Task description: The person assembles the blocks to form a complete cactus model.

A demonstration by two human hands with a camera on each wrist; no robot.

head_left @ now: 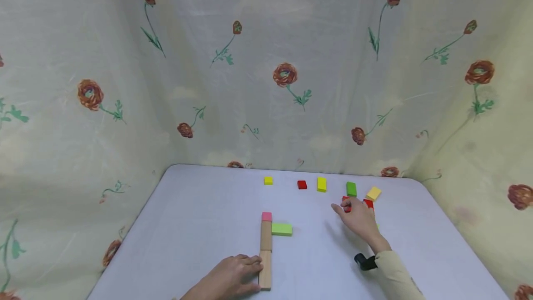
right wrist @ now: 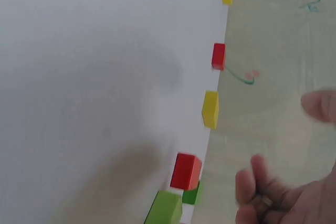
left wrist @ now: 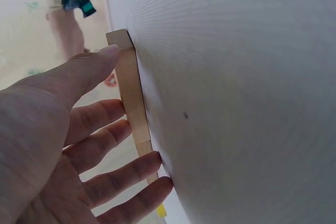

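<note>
Flowered cloth (head_left: pixel 266 36) hangs behind and to both sides. Within it, a white table (head_left: pixel 208 203).

Pale sleeve (head_left: pixel 395 274) on the person's right arm, a black strap (head_left: pixel 365 261) at the wrist.

Left hand (head_left: pixel 233 274): low on the table, fingers spread and only lightly bent, their tips along the left side of the near wooden block (head_left: pixel 265 272); thumb laid at its near end. Touching, not wrapped round it.

Right hand (head_left: pixel 359 219): raised over the right part of the table, fingers loosely bent, thumb well apart from them. From the wrist it shows clear of the blocks.

Near wooden block runs end to end with the far wooden block (head_left: pixel 266 236), one straight line pointing away from the person. Lime-green block (head_left: pixel 281 229) lies crosswise, its end meeting the far one's right side.

Toward the back edge: yellow oblong block (head_left: pixel 321 184), dark green block (head_left: pixel 351 189), pale yellow block (head_left: pixel 374 193) lying askew. Two red blocks (head_left: pixel 368 203) partly hidden by the right hand.

Smallest: pink block (head_left: pixel 267 216) capping the line's far end; small red block (head_left: pixel 301 184); small yellow block (head_left: pixel 268 180).
</note>
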